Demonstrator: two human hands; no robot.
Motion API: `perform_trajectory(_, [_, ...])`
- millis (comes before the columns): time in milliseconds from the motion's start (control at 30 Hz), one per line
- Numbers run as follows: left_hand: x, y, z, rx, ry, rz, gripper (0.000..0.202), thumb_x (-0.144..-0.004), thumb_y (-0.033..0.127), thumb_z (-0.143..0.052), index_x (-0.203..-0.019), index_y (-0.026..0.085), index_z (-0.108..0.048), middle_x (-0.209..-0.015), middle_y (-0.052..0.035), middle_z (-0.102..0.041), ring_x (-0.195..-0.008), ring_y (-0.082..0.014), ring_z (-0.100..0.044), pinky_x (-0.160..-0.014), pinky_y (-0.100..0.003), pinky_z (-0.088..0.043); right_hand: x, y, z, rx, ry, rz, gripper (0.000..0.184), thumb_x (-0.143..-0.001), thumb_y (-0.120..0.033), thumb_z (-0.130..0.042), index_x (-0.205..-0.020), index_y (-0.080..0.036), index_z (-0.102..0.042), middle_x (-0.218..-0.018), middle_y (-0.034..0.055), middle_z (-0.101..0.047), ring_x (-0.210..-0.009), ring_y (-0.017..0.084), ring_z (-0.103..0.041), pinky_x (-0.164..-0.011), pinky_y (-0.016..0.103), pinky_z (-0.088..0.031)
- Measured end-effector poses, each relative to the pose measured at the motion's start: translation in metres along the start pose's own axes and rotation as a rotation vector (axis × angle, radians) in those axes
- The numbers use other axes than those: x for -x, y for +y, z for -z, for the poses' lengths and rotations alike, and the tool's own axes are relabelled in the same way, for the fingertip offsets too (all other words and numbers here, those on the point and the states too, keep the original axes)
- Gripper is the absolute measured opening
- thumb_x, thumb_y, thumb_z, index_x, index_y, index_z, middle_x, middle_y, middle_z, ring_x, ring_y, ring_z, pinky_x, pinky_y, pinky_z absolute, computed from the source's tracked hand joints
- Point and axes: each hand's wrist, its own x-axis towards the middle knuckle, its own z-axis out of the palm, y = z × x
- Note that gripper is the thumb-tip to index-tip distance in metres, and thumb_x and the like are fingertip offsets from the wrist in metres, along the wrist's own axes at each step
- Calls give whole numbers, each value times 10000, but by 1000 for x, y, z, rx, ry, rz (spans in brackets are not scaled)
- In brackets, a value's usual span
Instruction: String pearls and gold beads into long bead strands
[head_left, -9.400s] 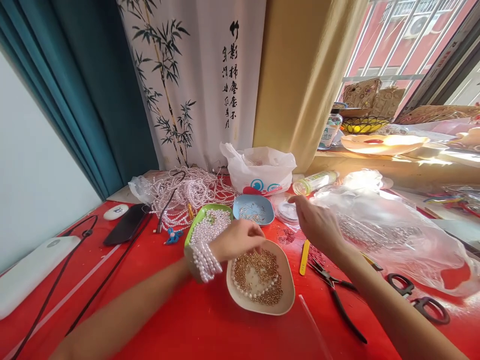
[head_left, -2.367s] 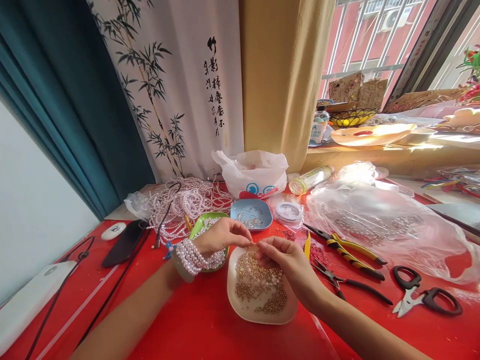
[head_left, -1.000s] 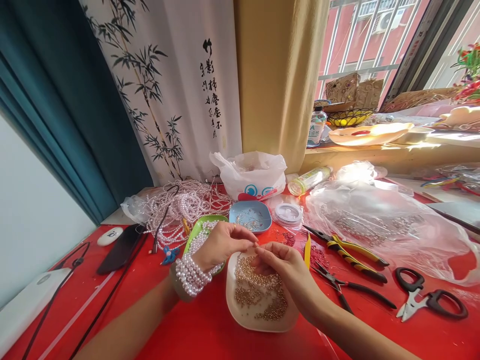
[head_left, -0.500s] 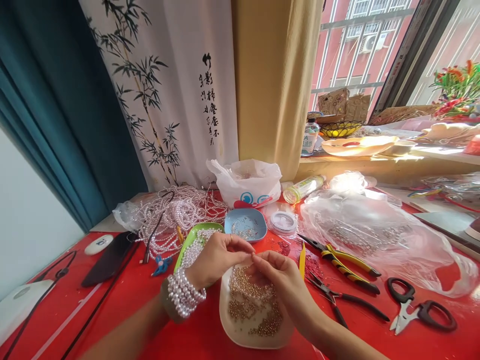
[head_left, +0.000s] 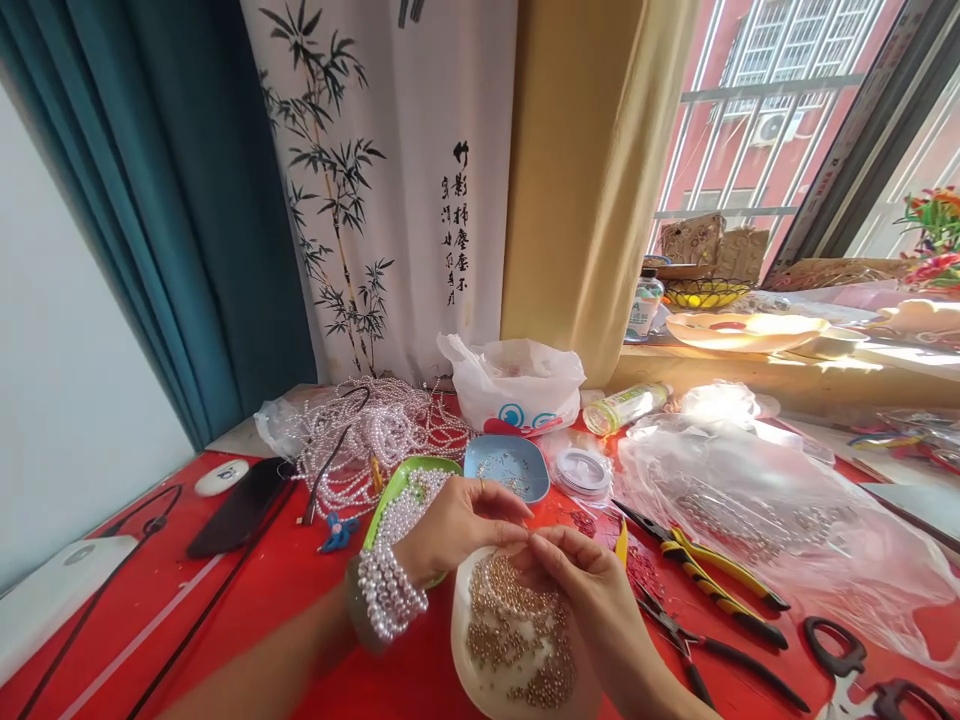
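Pinching, head view, w/ L hand (head_left: pixel 457 525), thumb tip drawn in to fingertips, above far edge of cream tray (head_left: pixel 460 645); pinching likewise w/ R hand (head_left: pixel 592 585), thumb against forefinger, above right part of cream tray; L & R tips together or v. nearly so, over far side of cream tray; can't tell re anything held btwn, too tiny to see; inside cream tray, loads of loose gold beads (head_left: pixel 546 685), thicker toward near right; on L wrist, left of cream tray, wearing pearl bracelet (head_left: pixel 391 590), several rows thick; just left of & a bit beyond cream tray, partly hidden by L hand, green tray (head_left: pixel 431 464) full of pearl beads (head_left: pixel 409 510); just beyond cream tray, blue tray (head_left: pixel 495 447) w/ small pale bits; beyond & a bit right of cream tray, round spool (head_left: pixel 583 470); farther beyond cream tray, white plastic bag (head_left: pixel 517 385) w/ blue eyes printed on; well beyond & left of cream tray, tangle of pearl strands (head_left: pixel 382 430); left of cream tray, past green tray, blue bow-like bit (head_left: pixel 339 532); well left of cream tray, black phone (head_left: pixel 236 510), flat; right of cream tray, past R hand, red beads (head_left: pixel 643 575), yellow-black pliers (head_left: pixel 670 543), black-handled pliers (head_left: pixel 684 637), & farthest right scissors (head_left: pixel 844 688), partly cut off at bottom; under cream tray, red tabletop (head_left: pixel 405 680).
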Motion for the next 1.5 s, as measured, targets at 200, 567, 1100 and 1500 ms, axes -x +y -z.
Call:
perform_trajectory(200, [0, 1, -2, 134, -59, 54, 220, -539, 276, -712, -673, 110, -662, -602, -29, -616, -564, -107, -536, -588, -247, -440, -1, -2, 0, -8, -15, 16, 253, -618, -414, -654, -640, -162, -654, -595, 24, -624, -564, 124, -559, -599, 248, -442])
perform_trajectory(567, [5, 9, 0, -157, 11, -226, 139, -629, 290, -662, -642, 152, -669, -682, -36, -598, -684, -135, -537, -668, -249, -435, 0, -6, 0, 82, -58, 72, 307, -708, -448, -554, -768, -170, -671, -681, 51, -630, -650, 145, -562, -614, 244, -430])
perform_trajectory(1100, [18, 27, 2, -377, 14, -461, 85, -706, 235, -597, -711, 168, -649, -715, -28, -588, -674, -113, -536, -632, -238, -437, 1, -27, 7, 498, -58, 431, 187, -769, -306, -513, -827, -253, -683, -706, 28, -594, -660, 144, -524, -603, 262, -406])
perform_trajectory(1500, [19, 24, -8, 134, -41, -205, 79, -632, 219, -661, -653, 144, -644, -665, -23, -597, -604, -99, -526, -533, -217, -434, 3, -41, 3, 245, -120, 323, 290, -687, -288, -615, -956, -203, -548, -679, 1, -620, -620, 114, -579, -567, 237, -467])
